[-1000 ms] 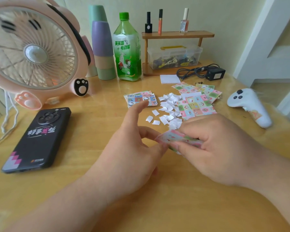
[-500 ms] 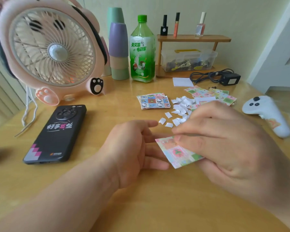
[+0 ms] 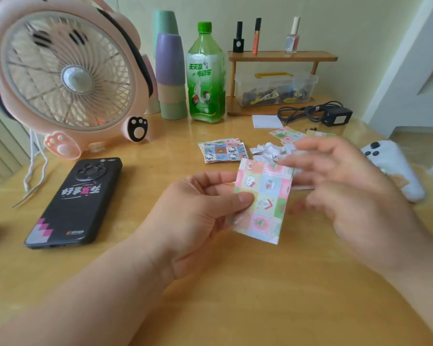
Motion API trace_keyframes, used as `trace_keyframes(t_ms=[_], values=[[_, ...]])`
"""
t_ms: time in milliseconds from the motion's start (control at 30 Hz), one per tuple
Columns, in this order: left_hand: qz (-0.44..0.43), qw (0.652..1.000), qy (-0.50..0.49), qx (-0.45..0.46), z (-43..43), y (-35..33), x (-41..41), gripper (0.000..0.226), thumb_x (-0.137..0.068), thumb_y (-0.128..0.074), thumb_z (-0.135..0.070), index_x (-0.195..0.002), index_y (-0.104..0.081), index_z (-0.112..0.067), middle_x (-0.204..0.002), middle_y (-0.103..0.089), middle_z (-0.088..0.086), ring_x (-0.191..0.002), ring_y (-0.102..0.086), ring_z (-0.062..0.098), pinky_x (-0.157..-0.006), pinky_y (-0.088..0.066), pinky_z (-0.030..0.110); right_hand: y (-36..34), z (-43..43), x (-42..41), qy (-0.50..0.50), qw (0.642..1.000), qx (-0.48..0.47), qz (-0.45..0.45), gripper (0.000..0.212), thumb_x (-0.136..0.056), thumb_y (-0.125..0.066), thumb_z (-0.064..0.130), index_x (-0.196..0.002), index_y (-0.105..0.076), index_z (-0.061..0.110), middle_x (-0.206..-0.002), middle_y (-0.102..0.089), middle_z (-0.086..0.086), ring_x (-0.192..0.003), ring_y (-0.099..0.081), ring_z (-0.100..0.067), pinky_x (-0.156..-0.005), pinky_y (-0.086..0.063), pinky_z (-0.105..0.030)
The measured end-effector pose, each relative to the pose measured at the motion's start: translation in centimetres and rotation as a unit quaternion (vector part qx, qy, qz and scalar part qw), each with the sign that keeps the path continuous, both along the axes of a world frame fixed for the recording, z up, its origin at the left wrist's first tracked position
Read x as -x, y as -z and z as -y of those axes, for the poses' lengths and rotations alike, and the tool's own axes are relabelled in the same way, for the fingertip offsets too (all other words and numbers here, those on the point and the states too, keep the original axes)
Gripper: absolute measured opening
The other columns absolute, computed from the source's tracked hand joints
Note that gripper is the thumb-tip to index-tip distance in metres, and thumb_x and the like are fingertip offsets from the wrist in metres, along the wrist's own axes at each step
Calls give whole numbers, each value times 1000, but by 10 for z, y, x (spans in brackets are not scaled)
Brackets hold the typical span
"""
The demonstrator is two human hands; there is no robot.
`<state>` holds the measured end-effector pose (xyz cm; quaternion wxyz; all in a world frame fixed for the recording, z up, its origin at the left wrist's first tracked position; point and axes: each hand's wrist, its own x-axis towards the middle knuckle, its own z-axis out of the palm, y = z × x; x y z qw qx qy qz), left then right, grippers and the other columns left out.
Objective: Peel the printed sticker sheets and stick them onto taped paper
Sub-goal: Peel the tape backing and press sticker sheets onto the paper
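A person sits at a wooden table (image 3: 235, 290), and only the forearms and hands show. The left hand (image 3: 198, 211) holds a small sticker sheet (image 3: 265, 198) up above the middle of the table, pinching its left edge with the thumb on the front and the fingers curled behind. The sheet is a narrow rectangle, tilted a little, printed as a grid of pastel squares in pink, orange, pale blue and green, each with a tiny cartoon figure (too small to make out more). Its bottom edge is white and slightly ragged. The right hand (image 3: 348, 196) hangs just to the right of the sheet with its fingers loosely spread and relaxed. It is blurred, so I cannot tell whether a fingertip touches the paper. Behind the hands lie a small stack of similar sheets (image 3: 223, 150), a heap of white paper scraps (image 3: 268, 149) and more printed sheets (image 3: 285, 134) farther back. To the left, a black phone (image 3: 75, 203) lies flat before a pink fan (image 3: 65, 78). A green bottle (image 3: 205, 76) and stacked cups (image 3: 170, 71) stand at the back, and a white controller (image 3: 395, 168) rests at the right.
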<state>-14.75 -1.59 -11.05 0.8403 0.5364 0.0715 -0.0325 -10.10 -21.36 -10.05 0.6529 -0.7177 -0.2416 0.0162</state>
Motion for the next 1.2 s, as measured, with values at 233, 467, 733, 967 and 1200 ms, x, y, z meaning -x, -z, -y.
trace_keyframes(t_ms=[233, 467, 733, 967, 1200], values=[[-15, 997, 62, -40, 5, -4, 6, 17, -73, -72, -7, -86, -77, 2, -98, -76, 24, -83, -74, 30, -80, -62, 38, 9, -7, 5, 12, 991, 114, -73, 38, -73, -82, 37, -70, -64, 4, -56, -48, -14, -55, -37, -23, -51, -29, -35], [-38, 994, 30, -96, 5, -6, 5, 19, -83, -69, 9, -101, -75, 8, -97, -77, 23, -94, -75, 38, -81, -64, 40, 6, -4, -2, 17, 984, 178, -1, 29, -84, -79, 31, -70, -63, 11, -58, -57, -21, -53, -47, -21, -54, -39, -38], [-21, 986, -21, -164, -1, -13, 3, 35, -49, -85, -2, -81, -71, 6, -84, -77, 21, -79, -77, 32, -71, -62, 32, 2, -7, 4, 10, 982, 186, 14, 24, -80, -79, 33, -70, -66, 15, -57, -59, -19, -49, -44, -16, -50, -34, -31], [-4, 985, 88, -148, -7, -8, 5, 25, -70, -78, -12, -91, -80, 2, -100, -78, 18, -95, -76, 29, -84, -60, 32, 10, -2, 0, -49, 987, 154, 4, 45, -68, -76, 54, -74, -67, 10, -73, -63, -24, -59, -51, -24, -58, -44, -46], [-35, 995, -7, -92, -9, -5, -2, 41, -75, -76, -16, -106, -70, 11, -103, -76, 22, -97, -75, 37, -91, -60, 45, 8, -4, -3, -14, 989, 143, 35, 25, -83, -77, 37, -71, -71, 16, -62, -68, -1, -55, -52, -7, -56, -44, -24]])
